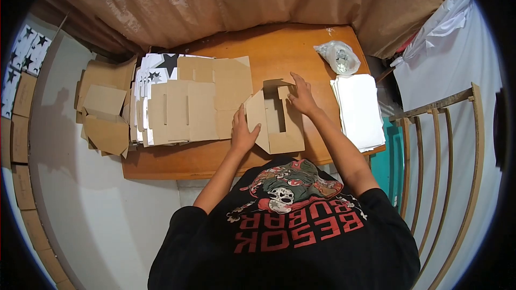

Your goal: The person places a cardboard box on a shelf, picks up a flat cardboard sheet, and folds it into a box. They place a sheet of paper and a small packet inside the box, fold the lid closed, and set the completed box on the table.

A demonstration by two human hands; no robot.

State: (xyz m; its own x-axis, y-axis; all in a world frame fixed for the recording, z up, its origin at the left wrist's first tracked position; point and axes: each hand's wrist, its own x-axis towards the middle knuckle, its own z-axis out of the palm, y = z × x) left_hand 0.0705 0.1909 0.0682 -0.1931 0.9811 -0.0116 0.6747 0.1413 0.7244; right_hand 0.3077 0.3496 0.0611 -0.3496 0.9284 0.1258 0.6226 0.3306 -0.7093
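Note:
A partly folded brown cardboard box [293, 140] sits near the table's front edge, with a rectangular opening in its middle and a flap standing up at the far side. My left hand [244, 133] holds its left panel, fingers along the outer edge and thumb over the near part. At the far right corner, my right hand [303, 96] grips the box's edge, its fingers curled by the raised flap. Just left of the box lies a pile of flat cardboard blanks [201, 107], some showing white sides with black stars.
White sheets [360, 111] are stacked on the wooden table [285, 45] at right, below a clear plastic bag [341, 58]. Opened cardboard [105, 99] juts past the left edge. Boxes [22, 137] line the far left; a wooden rack [435, 166] stands at right.

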